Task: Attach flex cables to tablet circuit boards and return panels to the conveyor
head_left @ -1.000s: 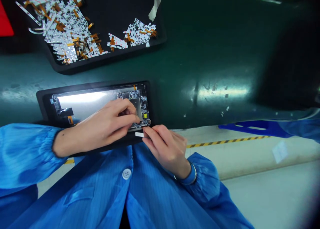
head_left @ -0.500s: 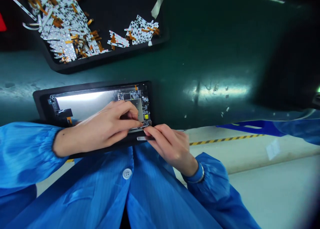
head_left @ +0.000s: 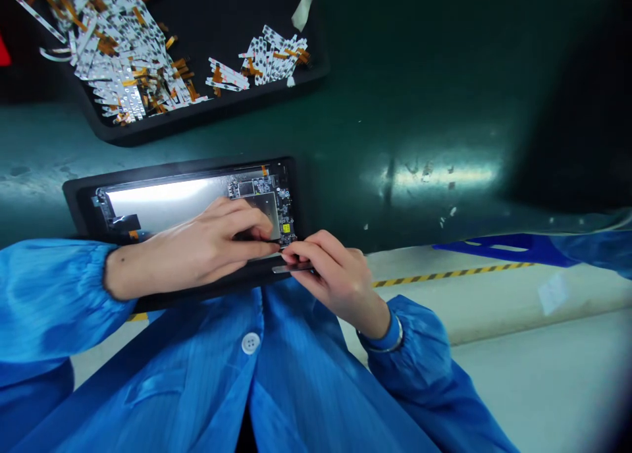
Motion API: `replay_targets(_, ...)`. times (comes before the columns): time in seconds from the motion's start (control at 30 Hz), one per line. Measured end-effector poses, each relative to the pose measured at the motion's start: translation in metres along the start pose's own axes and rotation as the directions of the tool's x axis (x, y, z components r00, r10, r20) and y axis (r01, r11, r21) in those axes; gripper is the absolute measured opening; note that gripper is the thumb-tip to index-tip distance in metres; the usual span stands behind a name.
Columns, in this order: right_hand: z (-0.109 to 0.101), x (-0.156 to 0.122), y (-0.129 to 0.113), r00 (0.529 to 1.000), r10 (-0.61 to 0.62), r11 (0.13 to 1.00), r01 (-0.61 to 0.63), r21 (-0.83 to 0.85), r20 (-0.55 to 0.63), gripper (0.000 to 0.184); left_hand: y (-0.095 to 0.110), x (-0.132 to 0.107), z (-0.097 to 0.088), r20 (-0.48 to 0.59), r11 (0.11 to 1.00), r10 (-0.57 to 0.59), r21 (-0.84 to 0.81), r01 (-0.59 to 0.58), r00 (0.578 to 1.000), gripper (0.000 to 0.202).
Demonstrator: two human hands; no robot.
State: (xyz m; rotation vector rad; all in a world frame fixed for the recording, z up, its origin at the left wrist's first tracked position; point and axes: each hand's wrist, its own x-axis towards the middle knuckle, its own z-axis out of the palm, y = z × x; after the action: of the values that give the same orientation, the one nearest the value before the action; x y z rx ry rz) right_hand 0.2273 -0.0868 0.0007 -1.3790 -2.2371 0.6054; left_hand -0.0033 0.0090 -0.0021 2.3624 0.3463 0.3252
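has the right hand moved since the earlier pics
Yes: against the circuit board, the right hand has swung its wrist outward to the right, while its fingertips stay near the board's lower corner.

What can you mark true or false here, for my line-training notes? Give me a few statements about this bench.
The left hand lies over a circuit board in a black frame: true.

The black tray holds screws: false, it holds a heap of white strips with orange flex cables.

The right hand holds a slim metal tool: true.

The person's sleeves are green: false, they are blue.
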Motion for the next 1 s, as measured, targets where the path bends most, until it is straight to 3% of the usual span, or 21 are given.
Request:
replay_targets(0.33, 0.005, -0.002, -0.008, 0.999, -0.038, 0.988, 0.034, -0.153, -0.023, 0.022, 0.001, -0.001, -0.002, -0.043, 0.999, -0.017, -0.053, 0.014, 0.999, 0.03)
replay_targets(0.57, 0.002, -0.001, -0.002, 1.0, -0.016, 0.999, 0.015, -0.05, -0.021, 0.014, 0.001, 0.003, -0.004, -0.02, 0.989, -0.076, -0.128, 0.073, 0.997, 0.031)
replay_targets(0.8, 0.005, -0.001, -0.002, 1.0, -0.007, 1.0, 0.006, -0.031, -0.019, 0.015, 0.001, 0.0, -0.004, -0.034, 0.994, -0.042, -0.102, 0.038, 0.999, 0.03)
replay_targets(1.0, 0.014, -0.006, -0.002, 0.996, -0.016, 1.0, 0.015, -0.009, -0.085, 0.006, -0.001, 0.001, -0.001, -0.022, 0.997, -0.014, -0.074, 0.013, 1.0, 0.029)
